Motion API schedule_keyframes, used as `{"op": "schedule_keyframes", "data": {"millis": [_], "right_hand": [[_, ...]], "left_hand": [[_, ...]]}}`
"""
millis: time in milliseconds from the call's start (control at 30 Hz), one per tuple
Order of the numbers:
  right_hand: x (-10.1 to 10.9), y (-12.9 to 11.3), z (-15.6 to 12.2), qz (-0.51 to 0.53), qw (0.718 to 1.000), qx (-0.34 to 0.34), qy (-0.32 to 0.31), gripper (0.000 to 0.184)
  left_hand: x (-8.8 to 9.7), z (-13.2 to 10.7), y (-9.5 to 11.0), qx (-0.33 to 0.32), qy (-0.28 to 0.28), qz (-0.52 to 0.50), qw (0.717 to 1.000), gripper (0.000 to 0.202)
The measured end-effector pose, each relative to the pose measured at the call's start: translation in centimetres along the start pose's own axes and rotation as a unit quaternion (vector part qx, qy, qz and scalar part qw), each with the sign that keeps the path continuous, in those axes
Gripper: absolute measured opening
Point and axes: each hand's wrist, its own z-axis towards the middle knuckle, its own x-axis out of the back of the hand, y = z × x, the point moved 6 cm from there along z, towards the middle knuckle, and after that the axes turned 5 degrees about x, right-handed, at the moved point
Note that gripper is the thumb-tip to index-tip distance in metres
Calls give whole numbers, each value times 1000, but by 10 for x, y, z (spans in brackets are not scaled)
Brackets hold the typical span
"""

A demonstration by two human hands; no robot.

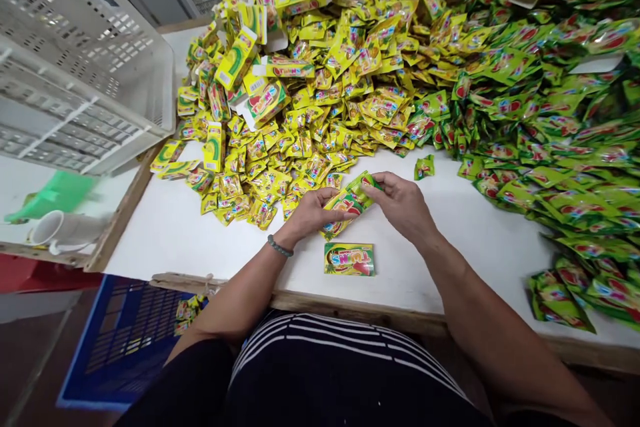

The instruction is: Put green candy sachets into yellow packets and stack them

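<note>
Both my hands hold a small stack of green and yellow sachets (350, 202) just above the white table (450, 227). My left hand (311, 212) grips the stack's lower end, fingers curled round it. My right hand (400, 203) pinches the upper end. One flat green sachet (349, 259) lies on the table right below my hands, near the front edge. A single loose green sachet (424, 167) lies a little beyond my right hand.
A big heap of yellow sachets (300, 113) and yellow cartons (235, 60) fills the far middle. Green sachets (550, 113) pile up on the right. A white plastic crate (75, 67) stands at left, a blue crate (120, 340) on the floor.
</note>
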Motion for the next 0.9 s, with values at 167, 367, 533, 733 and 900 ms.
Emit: {"op": "schedule_keyframes", "data": {"millis": [167, 367, 533, 733, 900], "right_hand": [[-2, -11, -4, -129, 986, 96, 50, 29], [-17, -2, -9, -84, 996, 12, -25, 37], [-21, -4, -10, -15, 1000, -2, -26, 33], [-20, -4, -5, 124, 992, 5, 0, 39], [-29, -4, -8, 92, 994, 3, -55, 30]], "left_hand": [[3, -1, -3, -34, 49, -36, 998, 44], [-1, 1, -7, -47, 61, -75, 994, 42], [0, 1, -4, -70, 85, -97, 989, 50], [9, -8, 9, -152, 152, -116, 970, 66], [7, -9, 10, -159, 102, -70, 980, 45]]}}
